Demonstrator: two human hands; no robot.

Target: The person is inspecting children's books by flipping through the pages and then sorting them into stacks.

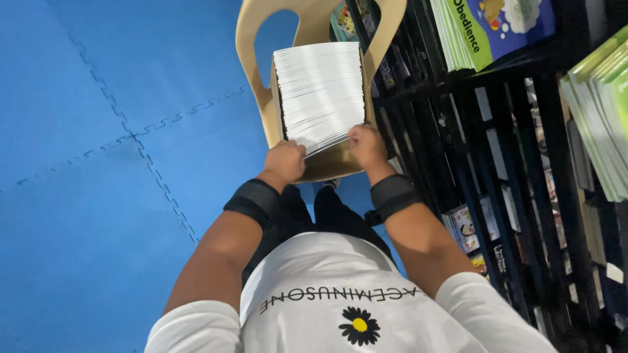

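Note:
A thick stack of thin white-edged books [320, 91] rests on the seat of a tan plastic chair [261, 39]. My left hand [284, 160] grips the stack's near left corner, fingers curled over its edge. At the near right corner my right hand [367, 145] is closed on the same stack. Both wrists wear black bands.
A black bookshelf [523, 163] runs along the right, holding stacks of green and purple-covered children's books [598, 98] and more thin books below. Blue interlocking foam mats [98, 163] cover the floor to the left. My white shirt fills the bottom of the view.

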